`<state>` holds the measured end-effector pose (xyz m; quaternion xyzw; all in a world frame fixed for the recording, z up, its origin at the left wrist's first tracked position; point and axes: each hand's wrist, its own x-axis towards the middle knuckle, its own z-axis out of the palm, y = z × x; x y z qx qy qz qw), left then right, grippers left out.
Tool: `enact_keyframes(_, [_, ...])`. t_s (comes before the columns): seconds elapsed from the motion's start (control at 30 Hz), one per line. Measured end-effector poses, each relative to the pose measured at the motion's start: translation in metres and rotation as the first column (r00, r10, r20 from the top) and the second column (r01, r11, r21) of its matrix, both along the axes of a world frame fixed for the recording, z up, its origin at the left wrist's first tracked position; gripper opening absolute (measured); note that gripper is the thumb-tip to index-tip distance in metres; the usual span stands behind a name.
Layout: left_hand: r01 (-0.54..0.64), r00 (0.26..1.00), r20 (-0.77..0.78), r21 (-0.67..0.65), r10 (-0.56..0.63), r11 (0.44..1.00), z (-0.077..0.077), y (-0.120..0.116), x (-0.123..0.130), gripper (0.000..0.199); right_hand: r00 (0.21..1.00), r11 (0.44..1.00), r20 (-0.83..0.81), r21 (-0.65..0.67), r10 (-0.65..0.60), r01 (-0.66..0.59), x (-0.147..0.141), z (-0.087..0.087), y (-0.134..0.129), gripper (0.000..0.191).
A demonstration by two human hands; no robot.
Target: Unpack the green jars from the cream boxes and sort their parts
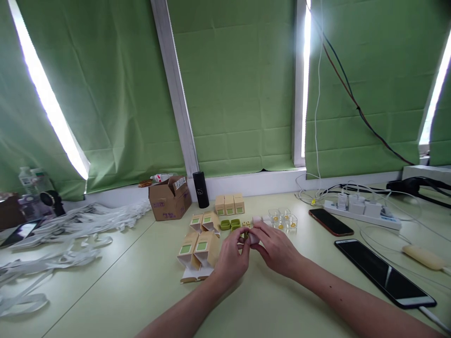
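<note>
A small pale item (254, 239) is pinched between the nearly closed fingertips of the left hand (233, 253) and right hand (276, 246), low over the table (275, 305) (its form is largely hidden by fingers). It could be dropped if grip pressure were uneven; clear cups (291, 224) could be tipped by a stray knuckle. The pale surface is backed by green blinds (232, 94).
</note>
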<state>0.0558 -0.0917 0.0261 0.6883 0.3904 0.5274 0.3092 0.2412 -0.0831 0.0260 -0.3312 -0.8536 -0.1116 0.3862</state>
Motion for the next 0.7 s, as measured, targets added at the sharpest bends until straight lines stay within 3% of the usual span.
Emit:
enact_keyframes(0.27, [-0.039,0.999,-0.016,-0.005,0.039,0.999,0.007,0.0,0.004,0.026,0.998,0.999,0.046,0.023,-0.03,0.029,-0.005,-0.003,0.001,0.038])
enact_keyframes(0.43, [-0.083,0.994,-0.073,-0.026,0.081,0.996,0.007,0.004,0.005,0.022,0.999,0.999,0.007,-0.006,-0.042,0.042,-0.007,-0.004,0.002,0.032])
enact_keyframes(0.7, [0.035,0.998,-0.047,-0.028,-0.037,0.999,0.009,0.004,-0.002,0.034,0.979,0.987,-0.197,-0.141,0.052,-0.081,0.004,-0.005,0.008,0.021])
